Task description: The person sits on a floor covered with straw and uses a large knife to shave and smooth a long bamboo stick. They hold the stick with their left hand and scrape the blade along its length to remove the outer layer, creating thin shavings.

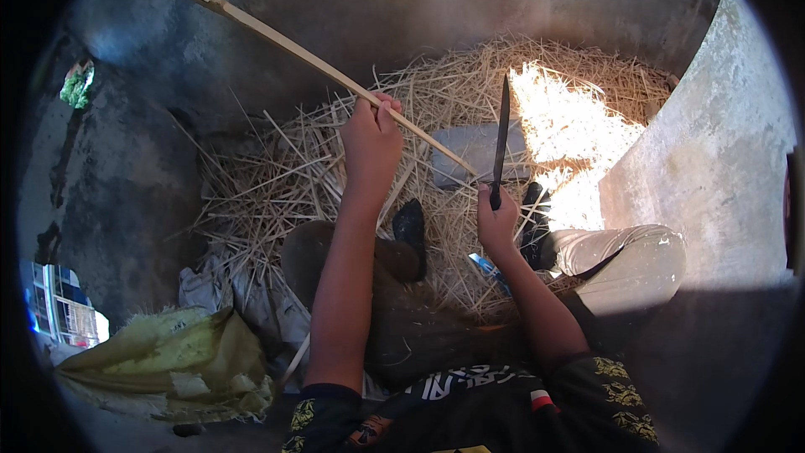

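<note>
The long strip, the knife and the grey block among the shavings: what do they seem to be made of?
Long strip: probably bamboo, smooth and pale tan, with a joint-like ridge near its far end.
Knife: likely steel, dark and dull; the blade is thin and tapered.
Grey block: stone or concrete, perhaps; its flat face looks matt.
</note>
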{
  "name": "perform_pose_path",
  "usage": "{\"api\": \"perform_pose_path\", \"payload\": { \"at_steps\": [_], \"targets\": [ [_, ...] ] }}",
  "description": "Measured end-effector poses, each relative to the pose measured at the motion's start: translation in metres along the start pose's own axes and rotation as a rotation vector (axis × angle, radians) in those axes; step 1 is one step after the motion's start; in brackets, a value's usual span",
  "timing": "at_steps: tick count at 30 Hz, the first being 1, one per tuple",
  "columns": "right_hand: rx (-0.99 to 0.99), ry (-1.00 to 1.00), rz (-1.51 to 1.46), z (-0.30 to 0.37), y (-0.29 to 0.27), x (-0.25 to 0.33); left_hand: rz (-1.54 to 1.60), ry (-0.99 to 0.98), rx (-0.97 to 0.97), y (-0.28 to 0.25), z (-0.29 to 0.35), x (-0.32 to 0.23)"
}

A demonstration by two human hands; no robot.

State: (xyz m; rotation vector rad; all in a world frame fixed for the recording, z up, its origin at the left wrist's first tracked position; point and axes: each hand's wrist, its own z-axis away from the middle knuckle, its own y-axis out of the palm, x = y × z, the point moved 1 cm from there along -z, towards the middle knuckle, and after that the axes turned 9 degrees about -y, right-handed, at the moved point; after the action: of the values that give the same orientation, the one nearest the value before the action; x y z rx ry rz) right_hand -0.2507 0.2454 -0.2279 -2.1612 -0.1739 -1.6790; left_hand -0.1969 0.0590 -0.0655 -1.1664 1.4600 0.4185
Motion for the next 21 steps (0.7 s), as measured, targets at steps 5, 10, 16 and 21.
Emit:
{"api": "perform_pose_path", "payload": {
  "at_steps": [5, 10, 16, 21],
  "targets": [
    [0.261, 0.32, 0.454, 0.018, 0.003, -0.085, 0.016, 0.003, 0.011, 0.005, -0.003, 0.004],
    [0.16, 0.107, 0.268, -0.002, -0.005, -0.01, -0.014, -0.001, -0.001, 0.0, 0.001, 0.005],
    [0.092, 0.128, 0.136, 0.011, 0.003, -0.066, -0.044, 0.007, 0.01, 0.009, -0.001, -0.004],
    [0.196, 0.264, 0.436, 0.011, 0.0, -0.076, 0.009, -0.012, 0.015, 0.0, -0.005, 0.007]
  ]
}}
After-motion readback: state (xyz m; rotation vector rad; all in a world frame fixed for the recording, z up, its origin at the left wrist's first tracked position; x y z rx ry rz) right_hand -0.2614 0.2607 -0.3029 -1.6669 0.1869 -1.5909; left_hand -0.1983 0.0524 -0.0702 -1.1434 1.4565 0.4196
